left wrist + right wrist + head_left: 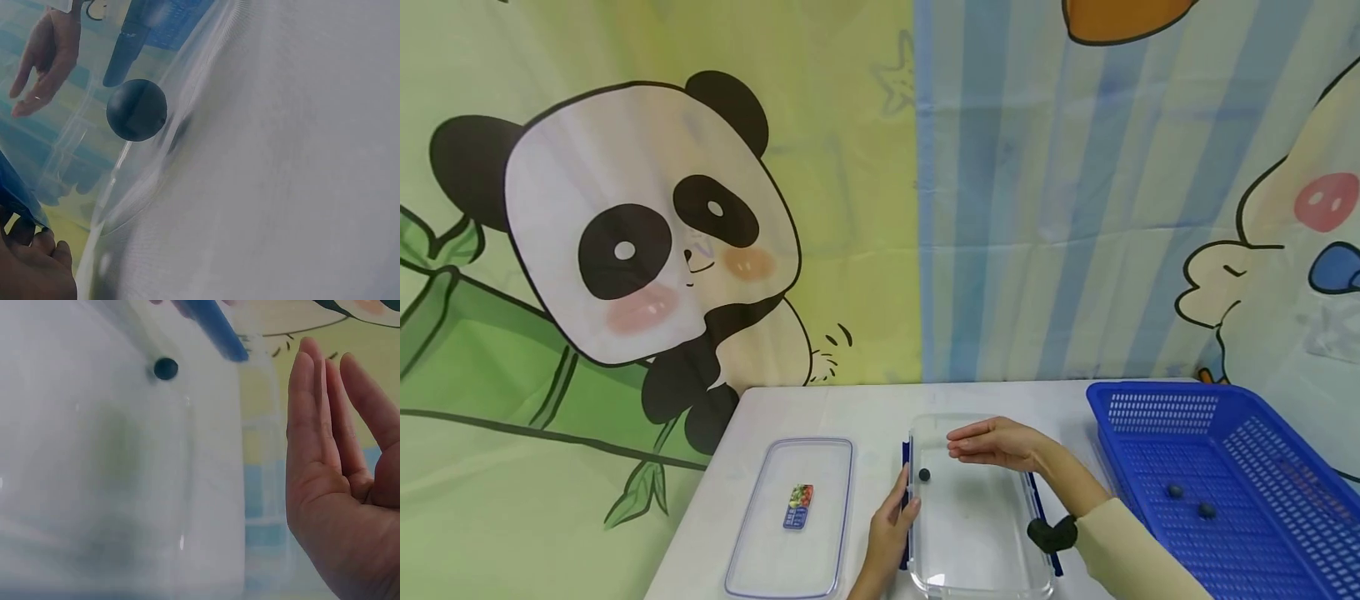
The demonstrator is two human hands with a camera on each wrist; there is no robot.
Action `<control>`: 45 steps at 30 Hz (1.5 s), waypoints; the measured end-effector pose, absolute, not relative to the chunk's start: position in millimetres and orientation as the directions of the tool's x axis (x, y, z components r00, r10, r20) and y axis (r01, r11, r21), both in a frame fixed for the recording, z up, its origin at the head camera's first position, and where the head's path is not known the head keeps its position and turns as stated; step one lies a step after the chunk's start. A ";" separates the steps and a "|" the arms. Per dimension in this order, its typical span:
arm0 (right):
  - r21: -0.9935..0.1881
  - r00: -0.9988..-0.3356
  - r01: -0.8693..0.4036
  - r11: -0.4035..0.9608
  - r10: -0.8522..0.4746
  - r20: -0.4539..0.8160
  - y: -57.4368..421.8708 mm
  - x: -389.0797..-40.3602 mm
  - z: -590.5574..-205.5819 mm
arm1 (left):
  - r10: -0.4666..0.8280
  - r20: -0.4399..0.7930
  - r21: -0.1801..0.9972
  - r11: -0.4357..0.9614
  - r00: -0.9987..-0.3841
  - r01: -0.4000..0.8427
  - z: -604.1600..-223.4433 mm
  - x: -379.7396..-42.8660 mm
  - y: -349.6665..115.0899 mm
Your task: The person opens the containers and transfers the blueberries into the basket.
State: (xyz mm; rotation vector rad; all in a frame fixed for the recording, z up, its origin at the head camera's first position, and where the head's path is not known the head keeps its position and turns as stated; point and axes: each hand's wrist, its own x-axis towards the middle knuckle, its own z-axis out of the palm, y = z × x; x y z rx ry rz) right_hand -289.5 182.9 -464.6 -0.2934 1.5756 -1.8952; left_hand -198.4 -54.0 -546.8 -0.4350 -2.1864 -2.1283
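Observation:
A clear plastic box with blue side latches stands on the table. Inside it, by the left wall, lies one small dark ball, which looks large in the left wrist view. My left hand holds the box's left side, thumb at the rim. In the left wrist view its fingers curl at the blue latch. Above the far part of the box hovers my right hand, fingers extended and holding nothing. The right wrist view shows its palm and the ball apart from it.
Left of the box lies a clear lid with a blue rim and a coloured label. A blue basket on the right holds two dark balls. Behind the white table hangs a cartoon-printed curtain.

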 end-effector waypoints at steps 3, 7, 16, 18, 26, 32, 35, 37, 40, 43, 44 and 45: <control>-0.937 -0.775 0.344 -0.060 -0.582 -0.247 165.1 -293.8 -473.1 | 0.162 0.253 0.966 0.005 -0.954 0.257 -546.1 -199.4 -54.3; -0.934 -0.783 0.353 -0.054 -0.564 -0.263 148.3 -299.3 -485.0 | 0.159 0.248 0.968 0.006 -0.956 0.252 -544.8 -200.0 -55.2; -0.901 -0.820 0.428 -0.078 -0.452 -0.351 137.3 -304.7 -513.3 | 0.168 0.243 0.968 0.019 -0.955 0.250 -543.6 -198.0 -55.6; -0.901 -0.831 0.427 -0.070 -0.424 -0.361 137.5 -304.3 -516.7 | 0.170 0.242 0.968 0.030 -0.955 0.251 -543.3 -198.0 -55.7; -0.913 -0.841 0.406 -0.023 -0.401 -0.364 138.2 -304.8 -522.6 | 0.179 0.243 0.966 0.043 -0.953 0.255 -540.4 -199.5 -56.6; -0.907 -0.841 0.420 -0.016 -0.382 -0.382 137.6 -305.7 -528.2 | 0.166 0.212 0.971 0.072 -0.963 0.227 -538.9 -199.6 -55.2; -0.901 -0.841 0.433 0.006 -0.357 -0.407 136.6 -304.7 -530.8 | 0.162 0.199 0.974 0.077 -0.967 0.213 -540.3 -199.1 -55.0; -0.898 -0.839 0.440 0.028 -0.343 -0.422 135.6 -303.8 -532.4 | 0.162 0.192 0.975 0.078 -0.968 0.207 -541.3 -198.5 -55.1; -0.895 -0.842 0.442 0.050 -0.320 -0.434 133.5 -302.2 -534.1 | 0.166 0.187 0.977 0.072 -0.968 0.201 -541.7 -197.6 -55.7; -0.901 -0.850 0.430 0.063 -0.308 -0.427 132.4 -300.6 -535.4 | 0.168 0.190 0.977 0.067 -0.967 0.204 -541.8 -196.8 -56.2; -0.902 -0.851 0.427 0.065 -0.307 -0.425 132.1 -300.5 -535.9 | 0.167 0.191 0.977 0.066 -0.967 0.205 -541.8 -196.9 -56.2; -0.903 -0.852 0.425 0.067 -0.309 -0.423 132.0 -300.3 -536.1 | 0.167 0.190 0.977 0.065 -0.967 0.203 -541.9 -197.1 -56.2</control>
